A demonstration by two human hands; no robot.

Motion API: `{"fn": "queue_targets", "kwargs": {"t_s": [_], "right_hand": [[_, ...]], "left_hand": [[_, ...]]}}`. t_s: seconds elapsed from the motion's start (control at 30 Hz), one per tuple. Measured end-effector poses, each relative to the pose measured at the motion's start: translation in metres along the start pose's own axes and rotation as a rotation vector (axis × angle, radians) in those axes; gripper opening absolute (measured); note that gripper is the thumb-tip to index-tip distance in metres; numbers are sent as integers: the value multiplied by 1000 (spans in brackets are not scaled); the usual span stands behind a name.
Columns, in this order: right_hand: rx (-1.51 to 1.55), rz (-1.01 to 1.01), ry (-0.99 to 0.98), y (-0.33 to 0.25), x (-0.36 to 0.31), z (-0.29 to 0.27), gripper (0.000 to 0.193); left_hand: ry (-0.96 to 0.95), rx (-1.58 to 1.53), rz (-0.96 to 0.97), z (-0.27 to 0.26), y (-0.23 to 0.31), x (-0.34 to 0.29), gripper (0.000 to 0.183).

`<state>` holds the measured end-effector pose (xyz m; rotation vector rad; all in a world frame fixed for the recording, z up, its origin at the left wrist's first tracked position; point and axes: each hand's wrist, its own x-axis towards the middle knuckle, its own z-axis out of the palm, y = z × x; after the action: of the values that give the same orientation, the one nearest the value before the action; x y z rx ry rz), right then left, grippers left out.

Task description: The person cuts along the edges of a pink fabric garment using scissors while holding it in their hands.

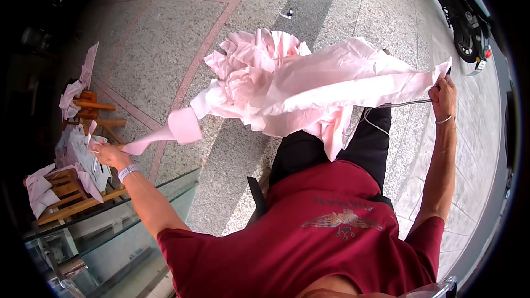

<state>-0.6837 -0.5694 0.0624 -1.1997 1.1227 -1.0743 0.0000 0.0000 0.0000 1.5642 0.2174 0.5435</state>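
A large crumpled heap of pale pink cloth [331, 77] spreads across my lap and beyond my knees. My right hand [443, 99], raised at the right, grips a corner of it and pulls that side out taut. A small dark thing shows at those fingers, too little of it to name. Out to the left, my left hand [110, 154] is closed on a narrow pink cloth strip [185, 127], which curls back toward the heap. Whether strip and heap are joined, I cannot tell. A thin grey cord [377, 127] runs over my dark trousers toward my right hand.
Wooden stools [66, 190] at the left bear more pink and white cloth pieces [41, 193]. A glass panel [132, 232] stands at lower left. Speckled paving [165, 38] has a small black-and-white object [287, 14] on it. A motorbike [466, 27] is parked at far right.
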Motion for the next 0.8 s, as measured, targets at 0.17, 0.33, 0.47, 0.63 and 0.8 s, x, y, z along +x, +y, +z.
{"fn": "queue_targets", "kwargs": {"t_s": [0.17,0.33,0.47,0.63,0.8], "right_hand": [[-230,-78,-140,-53,-62,99,14],[-265,-78,-741,-109,-131,206,9],[-170,-199,-990,-118,-151,254,9],[-194,-457,-1044,-104,-140,250,15],[-511,-273,-789,-63,-87,181,24]], "left_hand": [[-391,-224,-203,40,62,-78,39],[-1038,-371,-220,97,129,-236,40],[-1603,-480,61,104,165,-362,44],[-1593,65,304,116,157,-380,21],[-1265,-182,73,121,115,-328,28]]}}
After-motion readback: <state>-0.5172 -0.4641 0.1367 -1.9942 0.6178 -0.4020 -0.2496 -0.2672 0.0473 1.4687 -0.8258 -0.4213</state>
